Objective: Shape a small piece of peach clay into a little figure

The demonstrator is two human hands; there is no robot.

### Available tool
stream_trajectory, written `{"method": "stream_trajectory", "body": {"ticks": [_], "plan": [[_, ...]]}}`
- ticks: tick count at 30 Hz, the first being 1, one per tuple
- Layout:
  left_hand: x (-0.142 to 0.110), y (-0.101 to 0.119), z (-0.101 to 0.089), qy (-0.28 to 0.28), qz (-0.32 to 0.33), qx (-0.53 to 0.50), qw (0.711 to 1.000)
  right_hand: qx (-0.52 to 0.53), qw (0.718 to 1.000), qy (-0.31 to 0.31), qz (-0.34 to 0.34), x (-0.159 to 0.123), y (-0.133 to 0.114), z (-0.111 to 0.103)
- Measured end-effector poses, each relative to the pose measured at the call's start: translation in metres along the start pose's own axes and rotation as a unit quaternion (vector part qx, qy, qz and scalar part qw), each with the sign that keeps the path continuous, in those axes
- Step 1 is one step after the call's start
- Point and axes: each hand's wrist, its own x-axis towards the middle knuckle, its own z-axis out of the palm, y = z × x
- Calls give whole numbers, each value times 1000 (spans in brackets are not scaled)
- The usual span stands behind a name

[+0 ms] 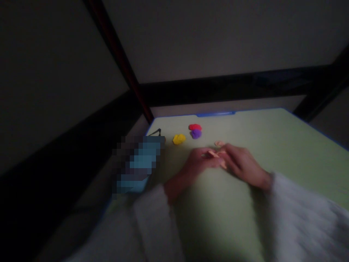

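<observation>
The person's left hand [200, 159] and right hand [240, 162] had come together over the table [218, 225], with a thin piece of peach-coloured dough [214, 154] between them. The left thumb and fingers were closed on the piece, and the right fingertips were bent in and pinched it from the other side. Blur and the overlapping fingers hid the exact shape of the dough, though a narrow end of it showed below the grip, between the two hands.

Just beyond the grip, near the right knuckles, a smaller peach scrap [219, 143] lay on the table. Farther out and to the left of the grip sat a purple lump [196, 134], and right behind it, seemingly touching, a red lump [195, 127]. A yellow lump [179, 138] rested apart from those two, more to the left of the grip and a little nearer to it. Well beyond the grip, a blue handle [215, 114] ran along the table's far edge. To the left of the grip, past the yellow lump, a pixelated bluish object [143, 160] could not be made out. Pale sleeves [297, 214] covered both forearms up to near the wrists.
</observation>
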Motion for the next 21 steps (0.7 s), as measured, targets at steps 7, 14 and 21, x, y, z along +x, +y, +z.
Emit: {"method": "stream_trajectory", "body": {"ticks": [7,14,21], "plan": [[-2,4,2,5,24,15,1000,43,998,30,22,3,-7,-2],[-1,3,2,25,7,0,1000,137,981,104,87,4,-3,0],[0,6,4,63,-4,-25,998,287,894,294,180,11,22,-10]]}}
